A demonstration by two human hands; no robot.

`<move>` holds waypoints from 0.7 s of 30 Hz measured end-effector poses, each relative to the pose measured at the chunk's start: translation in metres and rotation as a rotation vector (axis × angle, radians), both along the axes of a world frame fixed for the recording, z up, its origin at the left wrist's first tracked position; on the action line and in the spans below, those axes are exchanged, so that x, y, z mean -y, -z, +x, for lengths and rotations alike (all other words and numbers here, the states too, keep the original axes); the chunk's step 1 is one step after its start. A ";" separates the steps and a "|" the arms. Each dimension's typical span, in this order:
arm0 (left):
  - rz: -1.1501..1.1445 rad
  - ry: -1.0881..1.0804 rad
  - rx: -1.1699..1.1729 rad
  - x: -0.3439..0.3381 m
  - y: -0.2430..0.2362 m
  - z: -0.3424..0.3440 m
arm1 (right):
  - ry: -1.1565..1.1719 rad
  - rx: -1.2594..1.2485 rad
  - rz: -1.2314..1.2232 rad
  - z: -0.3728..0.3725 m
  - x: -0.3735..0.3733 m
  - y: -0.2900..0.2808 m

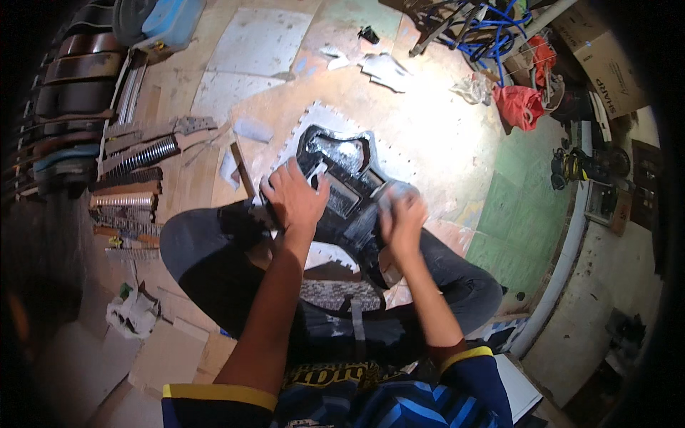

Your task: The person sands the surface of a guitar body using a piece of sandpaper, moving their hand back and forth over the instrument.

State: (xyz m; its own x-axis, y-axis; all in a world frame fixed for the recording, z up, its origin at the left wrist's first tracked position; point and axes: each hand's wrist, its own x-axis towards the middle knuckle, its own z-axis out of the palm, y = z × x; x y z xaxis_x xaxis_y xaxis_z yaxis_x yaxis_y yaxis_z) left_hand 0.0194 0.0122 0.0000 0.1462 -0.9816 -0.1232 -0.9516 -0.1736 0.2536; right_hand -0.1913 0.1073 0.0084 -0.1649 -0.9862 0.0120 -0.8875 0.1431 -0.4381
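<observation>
A glossy black electric guitar body [335, 222], with cut-out cavities in its top, lies across my crossed legs. My left hand [294, 194] grips its left edge, fingers bent over the rim and thumb on the top face. By that thumb is a small whitish patch [318, 171] that I cannot make out. At the body's right edge my right hand [404, 217] is closed round a grey piece of sandpaper [398, 191], pressed to the black surface. This hand is slightly blurred. Under the body lies a pale sheet [392, 153] with a notched border.
Several guitar necks [193, 125] and toothed strips lie on the floor at left, beside a rack of guitar bodies [82, 68]. Ahead lie loose grey scraps [385, 71]. Blue cables [492, 36], a red cloth [519, 107] and a cardboard box [606, 75] are at far right.
</observation>
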 end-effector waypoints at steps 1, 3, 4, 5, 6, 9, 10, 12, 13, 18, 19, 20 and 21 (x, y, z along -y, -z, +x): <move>-0.036 0.012 -0.001 0.000 0.002 -0.003 | 0.046 -0.100 -0.183 -0.008 0.013 0.006; -0.003 -0.001 0.005 -0.002 0.011 -0.001 | 0.084 0.094 -0.096 0.022 -0.003 -0.005; -0.006 -0.006 -0.003 0.000 0.008 -0.004 | -0.069 -0.051 -0.047 0.033 -0.035 0.001; 0.000 0.007 -0.010 0.001 0.003 -0.006 | 0.034 0.060 0.060 0.046 -0.072 0.028; 0.019 0.009 -0.004 -0.001 0.002 0.000 | -0.143 0.046 0.017 0.050 -0.064 0.013; -0.076 0.034 -0.055 -0.003 0.007 -0.003 | -0.068 -0.073 0.124 0.023 -0.008 -0.005; -0.097 0.039 -0.051 -0.003 0.009 -0.008 | 0.038 -0.009 -0.077 0.018 0.022 -0.015; -0.051 0.035 -0.033 -0.005 0.008 -0.002 | 0.045 0.008 -0.043 0.036 -0.001 -0.005; -0.021 0.029 -0.026 -0.001 0.004 -0.001 | 0.048 0.016 -0.024 0.046 -0.016 0.000; -0.045 0.044 -0.005 -0.002 0.003 -0.001 | -0.111 -0.029 0.009 0.047 -0.030 -0.005; -0.029 0.046 -0.001 -0.004 0.005 -0.001 | 0.009 -0.058 0.047 0.042 -0.003 -0.006; -0.053 0.051 -0.001 -0.006 0.010 -0.002 | 0.091 -0.013 -0.016 0.039 0.022 -0.013; -0.093 0.054 0.003 -0.004 0.010 0.000 | 0.118 -0.011 -0.017 0.042 0.022 -0.011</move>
State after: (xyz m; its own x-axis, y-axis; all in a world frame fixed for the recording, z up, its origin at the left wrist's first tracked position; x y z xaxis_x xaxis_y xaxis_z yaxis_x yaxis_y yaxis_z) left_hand 0.0190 0.0159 -0.0104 0.0930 -0.9952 -0.0306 -0.9598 -0.0978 0.2633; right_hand -0.1490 0.0852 0.0195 -0.2801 -0.9595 0.0309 -0.8694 0.2398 -0.4320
